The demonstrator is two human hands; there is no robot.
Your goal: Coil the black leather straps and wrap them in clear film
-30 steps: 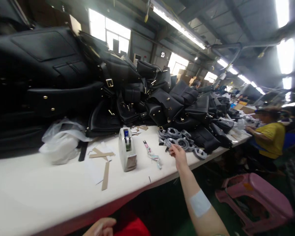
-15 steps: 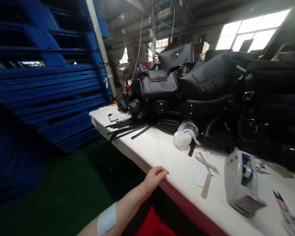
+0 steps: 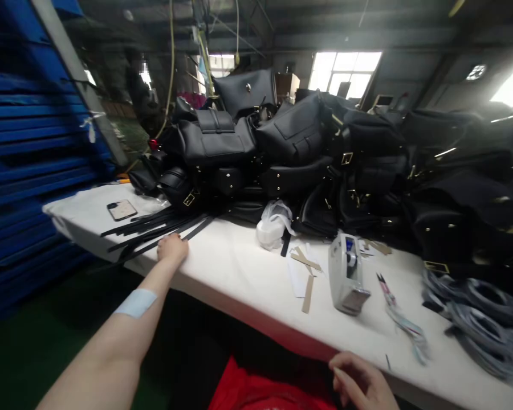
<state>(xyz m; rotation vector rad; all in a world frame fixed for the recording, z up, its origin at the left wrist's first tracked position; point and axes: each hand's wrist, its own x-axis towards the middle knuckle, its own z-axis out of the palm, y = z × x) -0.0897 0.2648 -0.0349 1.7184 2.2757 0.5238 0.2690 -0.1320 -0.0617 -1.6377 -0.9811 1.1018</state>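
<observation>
My left hand [image 3: 172, 249] is stretched out over the white-covered table at the left. Its fingers are curled down at the loose end of a black strap [image 3: 199, 226], beside a bundle of similar narrow straps [image 3: 154, 223]; the fingertips are partly hidden. A light blue patch [image 3: 137, 302] is on the left forearm. My right hand [image 3: 361, 382] is low in front of the table's near edge, its fingers loosely bent and thumb apart from them, with no object visible in it. Thread snips [image 3: 387, 290] lie beyond it, alongside a pale-handled tool [image 3: 408, 330].
Black bags [image 3: 222, 139] are heaped along the table's back. A phone [image 3: 122, 210] lies left; a white plastic bundle [image 3: 273, 225], cardboard strips [image 3: 308, 293], and a white tape dispenser [image 3: 349, 279] stand mid-table. Grey coils [image 3: 481, 324] lie right. Blue pallets [image 3: 34, 154] are stacked left.
The view has swung right. My left hand has moved from the table's near edge out to the straps. My right hand has come into view at the bottom.
</observation>
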